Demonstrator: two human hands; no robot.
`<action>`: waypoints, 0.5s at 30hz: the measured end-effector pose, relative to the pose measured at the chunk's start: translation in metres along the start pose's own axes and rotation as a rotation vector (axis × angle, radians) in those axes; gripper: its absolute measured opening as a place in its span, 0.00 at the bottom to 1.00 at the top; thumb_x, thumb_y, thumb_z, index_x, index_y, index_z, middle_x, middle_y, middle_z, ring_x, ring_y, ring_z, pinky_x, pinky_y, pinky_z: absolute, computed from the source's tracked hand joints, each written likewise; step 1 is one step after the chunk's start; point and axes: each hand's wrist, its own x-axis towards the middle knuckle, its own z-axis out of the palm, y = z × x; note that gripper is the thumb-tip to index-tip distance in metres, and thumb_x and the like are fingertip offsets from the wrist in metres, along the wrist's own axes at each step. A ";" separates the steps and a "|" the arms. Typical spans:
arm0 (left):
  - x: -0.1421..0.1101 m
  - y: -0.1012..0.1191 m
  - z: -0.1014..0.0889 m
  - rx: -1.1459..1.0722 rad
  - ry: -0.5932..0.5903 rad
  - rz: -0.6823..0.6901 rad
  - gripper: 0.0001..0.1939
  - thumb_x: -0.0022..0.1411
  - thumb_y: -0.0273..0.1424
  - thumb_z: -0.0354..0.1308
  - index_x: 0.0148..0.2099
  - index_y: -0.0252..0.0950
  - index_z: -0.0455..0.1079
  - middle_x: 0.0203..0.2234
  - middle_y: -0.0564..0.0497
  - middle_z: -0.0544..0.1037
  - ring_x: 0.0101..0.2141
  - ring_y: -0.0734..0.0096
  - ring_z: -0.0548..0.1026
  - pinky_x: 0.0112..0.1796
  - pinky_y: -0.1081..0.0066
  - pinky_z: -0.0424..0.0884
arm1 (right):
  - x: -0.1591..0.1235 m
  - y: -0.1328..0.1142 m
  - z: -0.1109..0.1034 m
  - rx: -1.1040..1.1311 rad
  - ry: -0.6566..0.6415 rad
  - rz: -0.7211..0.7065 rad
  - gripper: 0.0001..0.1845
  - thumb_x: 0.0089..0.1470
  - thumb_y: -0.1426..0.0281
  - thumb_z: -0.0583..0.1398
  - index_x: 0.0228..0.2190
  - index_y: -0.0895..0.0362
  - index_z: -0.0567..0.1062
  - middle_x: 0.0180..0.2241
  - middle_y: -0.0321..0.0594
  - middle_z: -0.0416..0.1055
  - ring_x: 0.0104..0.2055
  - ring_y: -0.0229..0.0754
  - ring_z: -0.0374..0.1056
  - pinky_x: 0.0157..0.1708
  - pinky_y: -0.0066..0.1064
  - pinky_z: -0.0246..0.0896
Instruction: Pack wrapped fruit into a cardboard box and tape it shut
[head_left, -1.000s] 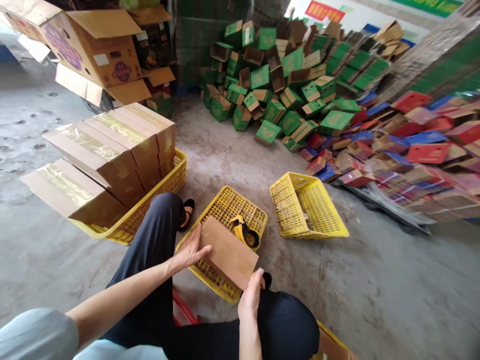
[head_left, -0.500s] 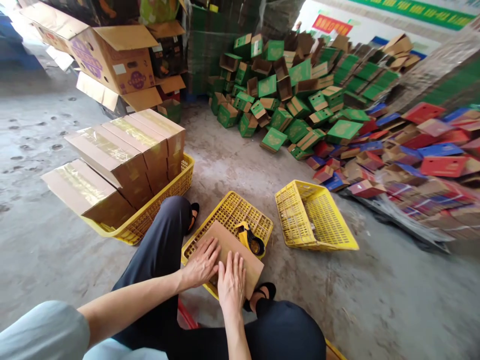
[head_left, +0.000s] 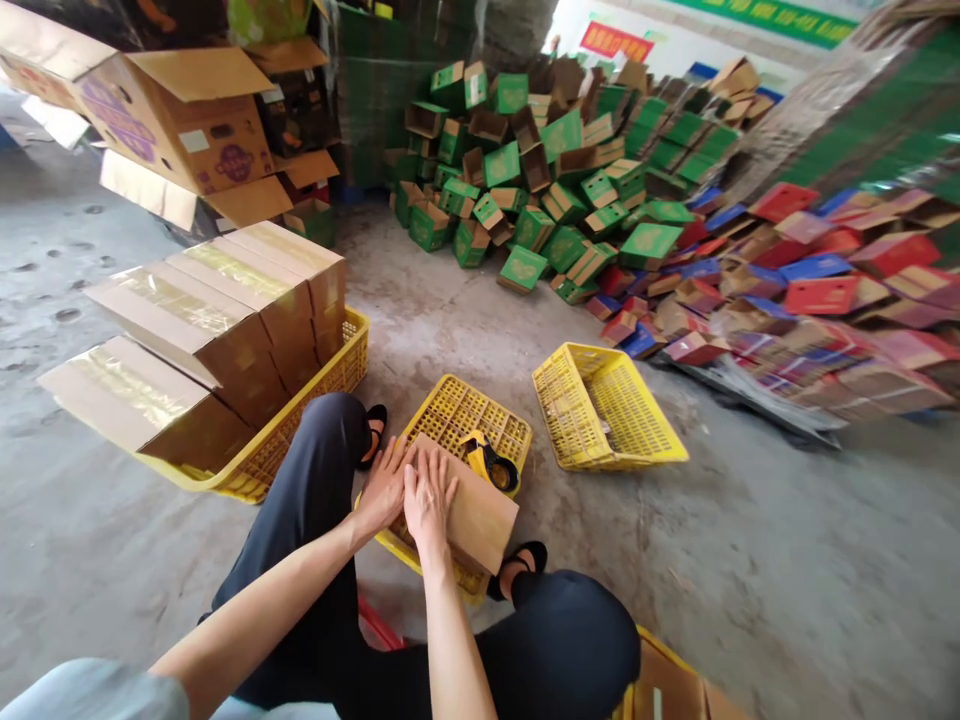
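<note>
A plain brown cardboard box (head_left: pixel 480 510) lies on an upturned yellow plastic crate (head_left: pixel 442 405) between my legs. My left hand (head_left: pixel 384 487) rests flat at the left end of the box, fingers stretched out. Beside it, touching or nearly touching, my right hand (head_left: pixel 429 497) lies on the box top with its fingers extended. Neither hand grips anything. Just beyond the box, a yellow tape dispenser (head_left: pixel 480 455) sits on the crate.
At left, a yellow crate (head_left: pixel 289 440) holds several taped cardboard boxes (head_left: pixel 217 290). Another yellow crate (head_left: pixel 607 410) lies tilted at right. Behind are heaps of green boxes (head_left: pixel 525 270) and red and blue boxes (head_left: pixel 821 295). Large open cartons (head_left: pixel 195 120) stand at the back left.
My right hand has slid left along the box, up beside my left hand. The view has turned slightly to the right, shifting the surroundings leftward. The tape dispenser stays by the box.
</note>
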 end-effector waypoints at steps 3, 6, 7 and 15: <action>-0.007 0.008 0.004 0.057 -0.015 0.028 0.29 0.76 0.38 0.41 0.74 0.36 0.54 0.73 0.39 0.53 0.73 0.49 0.43 0.67 0.43 0.50 | -0.008 0.013 -0.003 -0.023 0.029 0.073 0.36 0.71 0.48 0.38 0.71 0.50 0.55 0.74 0.45 0.44 0.76 0.58 0.35 0.68 0.67 0.36; -0.018 0.018 0.009 0.068 -0.052 0.123 0.28 0.76 0.39 0.43 0.72 0.34 0.58 0.73 0.38 0.53 0.73 0.48 0.47 0.68 0.45 0.50 | -0.030 0.041 0.000 -0.021 0.110 0.178 0.39 0.69 0.45 0.39 0.71 0.50 0.56 0.74 0.48 0.46 0.76 0.63 0.36 0.66 0.71 0.35; -0.021 0.021 0.010 0.059 -0.059 0.144 0.28 0.76 0.39 0.43 0.71 0.34 0.59 0.72 0.37 0.54 0.72 0.48 0.48 0.68 0.45 0.50 | -0.039 0.053 0.001 -0.024 0.139 0.222 0.40 0.68 0.44 0.39 0.71 0.51 0.56 0.73 0.50 0.46 0.75 0.65 0.37 0.65 0.72 0.35; -0.024 0.028 0.010 -0.020 -0.083 0.132 0.28 0.75 0.42 0.46 0.72 0.43 0.57 0.73 0.44 0.53 0.72 0.49 0.48 0.70 0.47 0.47 | -0.080 0.111 0.009 -0.004 0.185 0.371 0.43 0.68 0.45 0.37 0.70 0.59 0.57 0.73 0.60 0.44 0.75 0.66 0.40 0.66 0.67 0.43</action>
